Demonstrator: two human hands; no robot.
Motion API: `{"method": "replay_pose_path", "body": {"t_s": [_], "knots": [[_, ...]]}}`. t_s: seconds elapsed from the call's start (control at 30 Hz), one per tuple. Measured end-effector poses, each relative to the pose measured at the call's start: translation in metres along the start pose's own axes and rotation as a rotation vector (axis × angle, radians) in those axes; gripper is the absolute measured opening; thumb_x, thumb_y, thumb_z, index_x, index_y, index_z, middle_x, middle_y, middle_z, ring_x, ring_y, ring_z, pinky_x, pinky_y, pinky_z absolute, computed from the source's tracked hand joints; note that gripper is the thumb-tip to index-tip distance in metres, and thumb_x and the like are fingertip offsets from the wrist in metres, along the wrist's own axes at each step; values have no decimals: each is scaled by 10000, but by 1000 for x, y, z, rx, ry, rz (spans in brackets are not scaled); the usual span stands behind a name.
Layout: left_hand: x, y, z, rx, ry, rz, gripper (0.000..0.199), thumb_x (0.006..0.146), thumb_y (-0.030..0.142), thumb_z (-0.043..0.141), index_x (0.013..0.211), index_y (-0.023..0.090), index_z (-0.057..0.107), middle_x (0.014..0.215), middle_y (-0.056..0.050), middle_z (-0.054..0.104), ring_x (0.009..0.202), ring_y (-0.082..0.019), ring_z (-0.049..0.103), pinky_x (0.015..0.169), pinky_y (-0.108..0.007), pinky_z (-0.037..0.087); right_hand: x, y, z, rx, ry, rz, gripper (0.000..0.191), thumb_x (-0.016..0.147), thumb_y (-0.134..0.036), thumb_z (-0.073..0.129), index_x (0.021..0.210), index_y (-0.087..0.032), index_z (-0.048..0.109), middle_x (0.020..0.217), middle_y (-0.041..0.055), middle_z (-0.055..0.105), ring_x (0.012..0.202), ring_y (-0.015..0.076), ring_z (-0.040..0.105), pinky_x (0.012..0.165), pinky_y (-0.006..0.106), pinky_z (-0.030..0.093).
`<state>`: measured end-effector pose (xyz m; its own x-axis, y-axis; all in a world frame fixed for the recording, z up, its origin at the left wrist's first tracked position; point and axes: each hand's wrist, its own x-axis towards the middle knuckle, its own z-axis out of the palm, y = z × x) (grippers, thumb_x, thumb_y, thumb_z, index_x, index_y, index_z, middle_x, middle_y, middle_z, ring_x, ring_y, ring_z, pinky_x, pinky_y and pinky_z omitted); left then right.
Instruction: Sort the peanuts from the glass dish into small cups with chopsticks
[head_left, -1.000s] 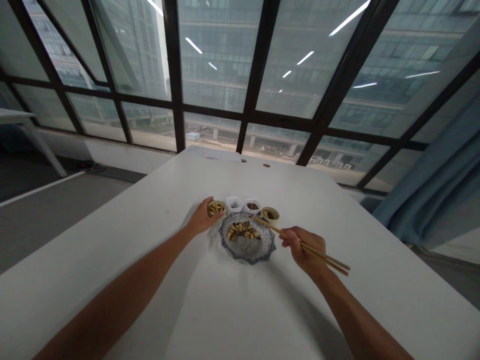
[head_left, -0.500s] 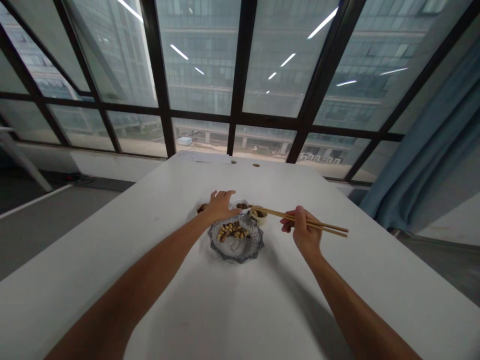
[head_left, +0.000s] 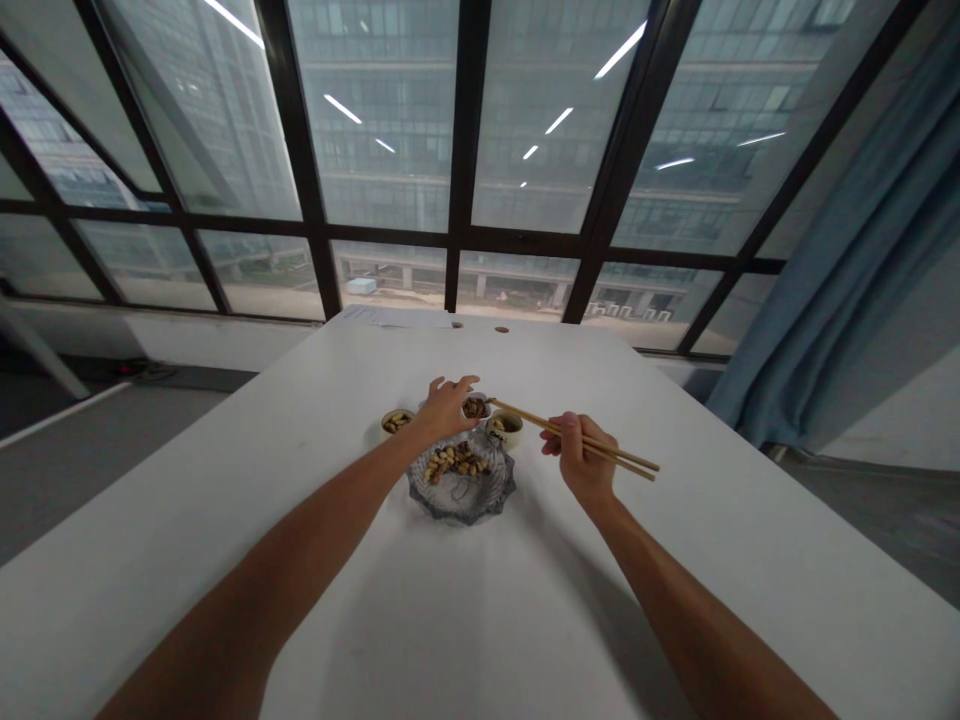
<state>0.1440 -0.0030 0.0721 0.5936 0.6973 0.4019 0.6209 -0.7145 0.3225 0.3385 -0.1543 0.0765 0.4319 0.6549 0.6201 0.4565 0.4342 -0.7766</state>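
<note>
My left hand (head_left: 445,407) curves round a small white bowl (head_left: 487,414) of dark brown pieces, its thumb at the near side and fingers at the far side. Wooden chopsticks (head_left: 626,460) are gripped in my right hand (head_left: 583,462); their tips reach this bowl's right rim. Whether they pinch a piece is too small to tell. Just nearer me stands a scalloped clear glass dish (head_left: 466,515) holding a heap of pale and brown nuts (head_left: 455,462). A small cup (head_left: 517,432) with pale pieces is at its right back.
Another small bowl (head_left: 387,422) of pale nuts stands left of my left wrist. All of it rests on a long white table (head_left: 390,610). Papers (head_left: 397,317) and a small round brown thing (head_left: 502,330) lie at the far end, before windows. A blue curtain (head_left: 810,280) hangs at right.
My left hand has moved further round the white bowl. The chopsticks have shifted slightly left with my right hand, and the left bowl's nuts show more clearly. The whole view has shifted a little.
</note>
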Motion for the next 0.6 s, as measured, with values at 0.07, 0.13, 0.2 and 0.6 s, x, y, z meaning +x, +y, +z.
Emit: {"method": "replay_pose_path", "body": {"t_s": [0.07,0.13,0.2,0.6], "knots": [[-1,1,-1,-8,15,9,767,707,341,781,1369,227,412,1239,-109,678,1247,-288,571,1175,-483,203,3,5,6,-63,-48,-27,498,938,-608,476,784,-172,660,609,40,695,456,142,624,450,253,496],[-2,3,-2,-12,18,14,762,720,356,775,1374,225,405,1245,-113,676,1252,-286,570,1177,-484,202,9,7,12,-116,-145,-55,487,927,-609,497,782,-179,673,599,36,693,487,154,638,484,258,507],[-3,4,-4,-9,10,9,764,727,369,773,1376,210,403,1250,-124,675,1256,-290,568,1178,-488,199,16,7,18,-135,-239,-55,476,909,-612,527,780,-183,686,597,38,694,519,166,651,506,263,513],[5,-6,4,6,-101,-140,764,774,450,712,1396,179,360,1260,-148,677,1265,-287,572,1175,-537,168,3,-24,2,-178,-405,15,544,933,-633,465,669,-192,644,528,24,642,419,134,580,418,237,435]]}}
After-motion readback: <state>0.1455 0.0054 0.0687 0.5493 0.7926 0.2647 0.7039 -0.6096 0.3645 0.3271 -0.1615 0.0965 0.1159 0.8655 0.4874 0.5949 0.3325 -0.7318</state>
